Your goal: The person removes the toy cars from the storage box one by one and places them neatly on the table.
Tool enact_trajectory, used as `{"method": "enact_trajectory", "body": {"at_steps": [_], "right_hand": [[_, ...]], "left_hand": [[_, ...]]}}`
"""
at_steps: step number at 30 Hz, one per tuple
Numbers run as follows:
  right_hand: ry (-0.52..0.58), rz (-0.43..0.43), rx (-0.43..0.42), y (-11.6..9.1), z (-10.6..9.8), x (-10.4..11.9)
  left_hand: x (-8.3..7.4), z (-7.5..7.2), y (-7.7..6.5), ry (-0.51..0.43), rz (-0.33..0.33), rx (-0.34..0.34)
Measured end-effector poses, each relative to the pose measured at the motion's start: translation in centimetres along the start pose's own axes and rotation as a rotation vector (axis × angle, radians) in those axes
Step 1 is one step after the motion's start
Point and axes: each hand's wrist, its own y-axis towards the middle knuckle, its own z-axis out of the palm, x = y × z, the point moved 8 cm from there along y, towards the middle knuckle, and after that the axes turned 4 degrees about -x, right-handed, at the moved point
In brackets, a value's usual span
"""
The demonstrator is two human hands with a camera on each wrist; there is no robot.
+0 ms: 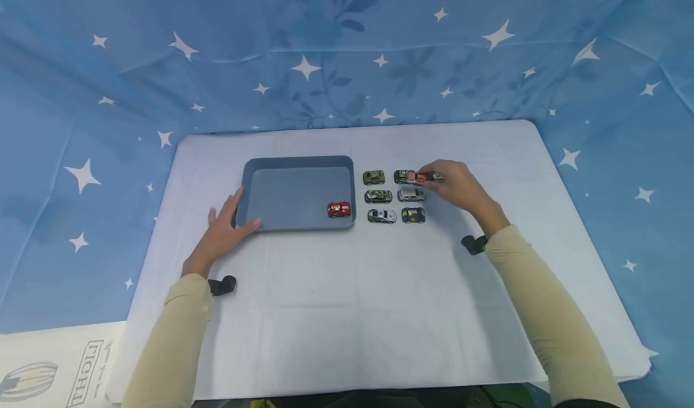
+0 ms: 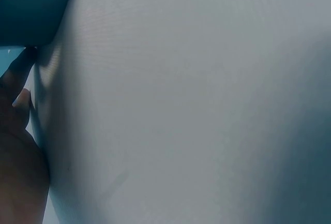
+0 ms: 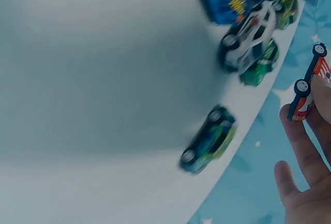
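Observation:
My right hand [image 1: 455,184] pinches an orange-red toy car [image 3: 311,81] with striped markings between thumb and fingers. In the head view it is held above the parked cars, overlapping a green toy car [image 1: 400,176]; another green car [image 1: 438,178] shows partly beside my fingers. My left hand [image 1: 223,234] rests at the near left corner of a blue-grey tray [image 1: 295,162], fingers fairly straight along its left side and thumb at the front rim. Inside the tray, near its front right corner, sits a red toy car [image 1: 338,210] with white stripes.
Right of the tray stand more toy cars: a green one [image 1: 373,177], a camouflage one [image 1: 378,196], a white one [image 1: 382,216], a silver one [image 1: 411,195] and a dark one [image 1: 413,215]. A white cloth covers the table [image 1: 303,311]; a starry blue curtain [image 1: 347,88] hangs behind.

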Motion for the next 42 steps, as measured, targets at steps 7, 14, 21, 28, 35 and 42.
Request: {"method": "enact_trajectory", "body": {"at_steps": [7,14,21,28,35,42], "right_hand": [[0.004,0.063,-0.002,-1.4,-1.0,-2.0],[-0.027,0.123,0.003,-2.5,-1.3,-4.5],[-0.020,0.175,0.027,-3.3,-1.0,-5.9],[0.003,0.218,0.057,-3.8,-0.1,-7.1],[0.005,0.254,0.057,-4.3,0.0,-7.5],[-0.004,0.239,0.076,-4.4,0.2,-6.9]], "left_hand": [[0.2,-0.1,-0.2,-0.004,-0.003,0.006],[0.0,0.0,-0.1,-0.006,0.017,0.003],[0.0,0.1,-0.1,0.003,0.024,-0.001],[-0.1,0.0,0.1,0.002,0.025,0.006],[-0.3,-0.1,0.3,-0.003,0.026,0.010],[-0.4,-0.1,0.0,-0.008,0.036,0.011]]}}
